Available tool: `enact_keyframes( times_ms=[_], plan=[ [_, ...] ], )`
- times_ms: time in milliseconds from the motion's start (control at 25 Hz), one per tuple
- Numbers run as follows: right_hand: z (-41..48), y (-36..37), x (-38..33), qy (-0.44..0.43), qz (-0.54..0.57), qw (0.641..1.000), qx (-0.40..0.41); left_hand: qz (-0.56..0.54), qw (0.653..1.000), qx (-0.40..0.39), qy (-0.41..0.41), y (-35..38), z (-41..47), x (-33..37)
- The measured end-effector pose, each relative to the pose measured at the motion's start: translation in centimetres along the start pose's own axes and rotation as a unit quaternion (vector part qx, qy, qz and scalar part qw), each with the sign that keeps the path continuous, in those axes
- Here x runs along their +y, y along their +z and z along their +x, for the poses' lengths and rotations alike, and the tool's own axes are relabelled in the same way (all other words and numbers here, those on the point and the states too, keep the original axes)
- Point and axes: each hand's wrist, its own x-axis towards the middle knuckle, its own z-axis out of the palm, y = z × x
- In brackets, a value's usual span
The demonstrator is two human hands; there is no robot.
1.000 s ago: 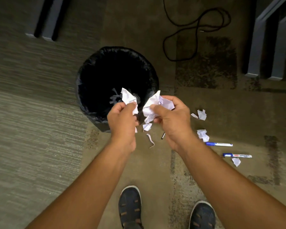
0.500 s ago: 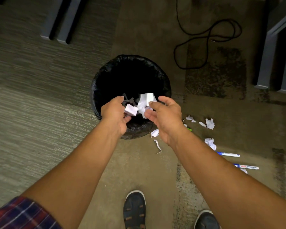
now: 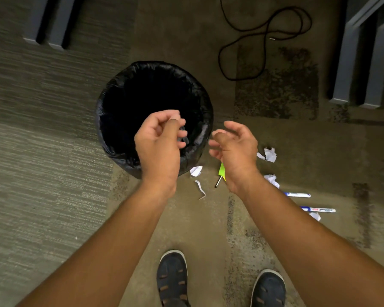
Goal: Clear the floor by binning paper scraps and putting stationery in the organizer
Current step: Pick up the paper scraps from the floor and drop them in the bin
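Observation:
A round bin with a black liner [image 3: 111,103] stands on the carpet ahead of me. My left hand [image 3: 159,147] hovers over its near rim, fingers loosely curled, holding nothing. My right hand [image 3: 235,147] is just right of the bin, fingers spread and empty. White paper scraps lie on the floor: one by the bin's base [image 3: 196,171], a thin strip [image 3: 200,189], a crumpled piece [image 3: 269,154] and another [image 3: 272,180] further right. Two white markers [image 3: 297,194] [image 3: 319,210] and a yellow-green highlighter [image 3: 221,171] lie to the right. No organizer is in view.
A black cable [image 3: 259,41] loops on the carpet behind the bin. Grey furniture legs stand at the back left [image 3: 47,23] and at the right [image 3: 359,63]. My two dark shoes [image 3: 172,278] [image 3: 268,289] are at the bottom edge.
Both hands held crumpled white paper and moved over the bin. The paper has now left them; both hands are empty and have drawn apart.

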Motion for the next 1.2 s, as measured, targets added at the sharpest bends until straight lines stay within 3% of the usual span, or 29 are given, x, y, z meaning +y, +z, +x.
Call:
enact_keyframes(
  times_ms=[160, 280, 440, 560, 840, 920, 1040, 1160, 1200],
  plan=[
    [2.3, -5.4, 2.6, -0.034, -0.073, 0.995, 0.052, 0.092, 0.991, -0.093, 0.039, 2.2, -2.9, -5.2],
    [4.0, -10.5, 5.6, -0.031, -0.14, 0.986, 0.089, 0.209, 0.965, -0.153, 0.042, 1.9, -3.1, -10.9],
    [6.3, -16.9, 9.7, -0.034, -0.267, 0.957, 0.11, 0.44, 0.868, -0.226, 0.049, 0.3, -1.4, -18.4],
    [7.7, -21.3, 12.6, -0.032, -0.411, 0.906, 0.098, 0.545, 0.795, -0.262, 0.031, -0.3, 0.3, -22.6],
    [9.6, -27.4, 20.5, -0.043, -0.602, 0.795, -0.064, 0.691, 0.642, -0.327, 0.06, 0.7, 2.2, -29.4],
    [10.0, -27.9, 21.9, -0.052, -0.661, 0.741, -0.108, 0.69, 0.64, -0.33, 0.076, 0.2, 2.3, -31.3],
    [10.0, -28.3, 23.8, -0.067, -0.726, 0.672, -0.132, 0.647, 0.68, -0.323, 0.122, -1.2, 1.9, -33.5],
    [9.9, -28.3, 25.1, -0.078, -0.723, 0.679, -0.106, 0.653, 0.659, -0.342, 0.149, -2.1, 1.4, -34.3],
    [10.0, -28.2, 25.3, -0.084, -0.716, 0.685, -0.103, 0.644, 0.667, -0.346, 0.145, -2.1, 1.3, -34.4]
  ],
)
